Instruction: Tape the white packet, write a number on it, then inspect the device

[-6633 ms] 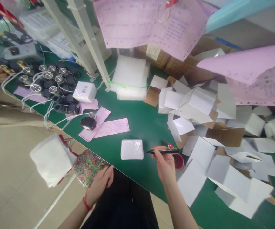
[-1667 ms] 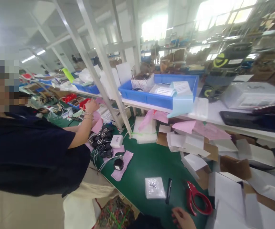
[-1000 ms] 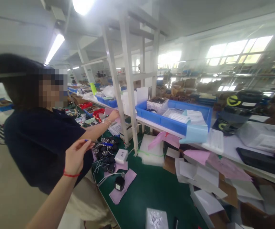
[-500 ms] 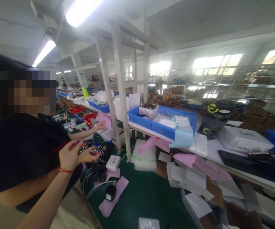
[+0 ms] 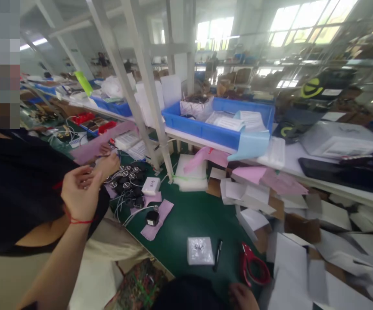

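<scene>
Left hand raised before a co-worker, right hand low beside the red tape dispenser

The front edge of the green table runs diagonally down toward the bottom of the view, with a patterned bundle just outside it. A broad stretch of green surface opens from the small black device on its pink strip across to the white cartons, which crowd the right side. Near the front of that stretch lies the wrapped box, marked in black, with the black marker just beside it; the dispenser lies farther right, close to the cartons. Toward the back, the foam sheets and the shelf with its blue tray bound the room. On the left, the cluster of black devices and the box marked 418 narrow it, and a pale post rises behind them.

The left hand, with a red cord at the wrist, is half curled, its thumb standing apart from the bent fingers. The co-worker's hand appears right behind it; whether the two touch, or whether the left hand grasps anything, I cannot tell. The right hand is cut off by the lower border, fingers loosely bent just below the dispenser, and its grip cannot be made out either.
</scene>
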Tool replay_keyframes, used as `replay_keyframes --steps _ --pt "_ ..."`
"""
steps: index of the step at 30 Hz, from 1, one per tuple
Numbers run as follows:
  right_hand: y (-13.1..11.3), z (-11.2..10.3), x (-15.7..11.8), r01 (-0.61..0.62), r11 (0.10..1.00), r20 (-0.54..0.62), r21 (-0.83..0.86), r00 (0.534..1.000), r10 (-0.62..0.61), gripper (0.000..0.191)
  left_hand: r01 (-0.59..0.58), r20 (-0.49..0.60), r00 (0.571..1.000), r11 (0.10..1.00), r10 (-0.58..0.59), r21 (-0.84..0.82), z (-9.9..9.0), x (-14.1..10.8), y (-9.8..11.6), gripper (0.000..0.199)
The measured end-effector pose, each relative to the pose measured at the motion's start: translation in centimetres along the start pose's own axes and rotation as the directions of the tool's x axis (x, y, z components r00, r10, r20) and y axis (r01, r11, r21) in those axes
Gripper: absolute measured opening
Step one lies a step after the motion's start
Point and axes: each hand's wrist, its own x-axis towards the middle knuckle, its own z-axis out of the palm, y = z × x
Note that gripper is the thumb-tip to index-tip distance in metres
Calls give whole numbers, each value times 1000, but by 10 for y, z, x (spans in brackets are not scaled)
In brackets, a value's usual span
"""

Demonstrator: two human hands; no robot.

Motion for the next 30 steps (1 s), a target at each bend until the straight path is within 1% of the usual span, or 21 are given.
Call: replay_keyframes --steps 1,2,3,4,5,6,8,9,11,12,13,14,16,17,18,19,20,22,25,27,30 --pt "-4 2 1 -22 999 5 34 1000 22 26 15 90 996 999 -19 40 3 -19 -3 42" --pt "-8 4 1 -26 999 6 28 1000 26 27 54 220 973 996 -69 75 7 -42 -9 35" --pt "-14 6 0 -11 1000 -3 -17 1000 11 28 107 367 920 989 -137 101 13 -68 -18 34" --pt "-20 8 -1 22 995 -17 -100 1000 -24 29 166 536 817 977 -211 132 21 -97 -29 35" --pt "-26 9 0 53 978 -22 -200 998 -59 29 237 686 672 958 -280 159 29 -128 -41 37" --pt "-33 11 1 60 966 -44 -251 996 -73 28 275 768 564 946 -305 173 38 -160 -53 38" --pt "-44 15 9 54 940 -100 -335 991 -93 25 311 854 415 931 -312 189 56 -223 -74 36" --pt "-50 17 16 42 929 -134 -369 986 -98 23 320 893 334 927 -303 195 64 -252 -81 35" --pt "-59 22 32 10 896 -188 -443 977 -103 23 303 940 190 927 -284 219 79 -300 -88 42" --pt "-63 25 41 -9 880 -203 -475 974 -99 23 280 944 130 925 -303 258 85 -318 -89 50" --pt "-66 28 50 -28 864 -209 -503 974 -90 22 245 937 80 918 -341 313 91 -333 -87 59" --pt "-69 31 58 -44 849 -207 -527 975 -78 21 211 924 35 907 -380 365 95 -344 -85 67" --pt "-73 36 71 -64 823 -184 -564 982 -50 16 170 904 -37 889 -425 425 104 -358 -80 77" --pt "-76 38 76 -68 813 -171 -578 985 -39 13 170 905 -65 889 -420 425 108 -362 -78 78" --pt "-78 39 79 -68 805 -161 -589 986 -34 12 180 912 -84 894 -402 411 111 -365 -76 78" --pt "-81 38 82 -65 799 -156 -598 987 -36 12 186 920 -90 901 -381 391 115 -367 -76 77" --pt "-85 37 85 -60 794 -156 -605 987 -44 14 183 928 -81 909 -364 373 118 -369 -77 75" --pt "-95 31 88 -44 788 -168 -614 983 -76 16 162 936 -46 922 -349 351 126 -372 -82 73" --pt "-115 16 91 -6 788 -201 -616 968 -150 18 157 940 2 928 -341 337 139 -377 -87 71" --pt "-129 4 94 17 788 -227 -616 953 -199 20 172 941 16 928 -339 332 150 -378 -86 70" --pt "-145 -13 100 23 782 -247 -622 943 -224 18 201 944 23 927 -328 317 170 -378 -72 69"
